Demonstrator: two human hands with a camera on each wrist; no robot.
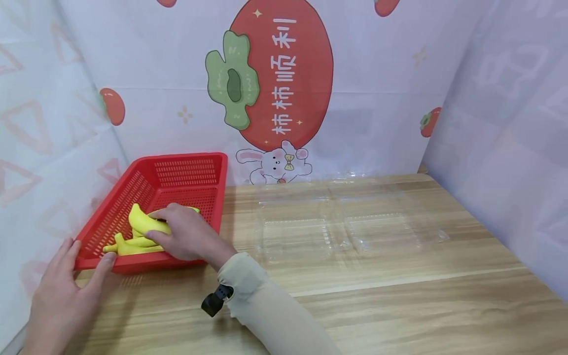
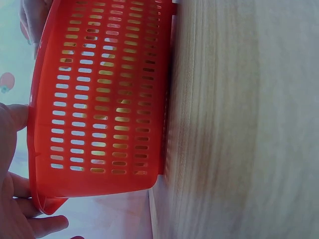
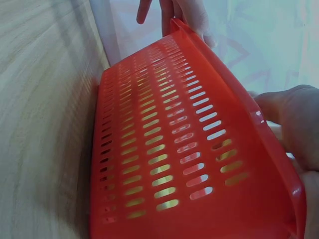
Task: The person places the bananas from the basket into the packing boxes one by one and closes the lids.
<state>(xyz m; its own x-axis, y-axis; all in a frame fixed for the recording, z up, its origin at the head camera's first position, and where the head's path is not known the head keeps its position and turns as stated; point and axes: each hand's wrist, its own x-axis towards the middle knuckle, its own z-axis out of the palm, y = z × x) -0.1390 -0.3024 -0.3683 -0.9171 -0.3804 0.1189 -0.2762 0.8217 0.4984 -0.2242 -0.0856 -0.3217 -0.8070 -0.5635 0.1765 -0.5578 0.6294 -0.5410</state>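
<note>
A red slotted plastic basket (image 1: 219,197) stands at the left of the table, with several yellow bananas (image 1: 133,246) lying in its near part. My left hand (image 1: 66,291) grips the near left corner of its rim, thumb at the front and fingers around the side. Reaching over the near rim, my right hand (image 1: 188,234) holds a banana (image 1: 148,223) between thumb and fingers, above the others. In the right wrist view the basket wall (image 3: 164,129) hides most of the bananas, and yellow shows through its slots.
Two clear plastic containers (image 1: 295,236) with lids raised stand side by side at the middle of the wooden table (image 1: 399,305). Behind is a printed cloth (image 1: 377,113) with a large persimmon and a rabbit. Cloth walls also close off the left and right sides.
</note>
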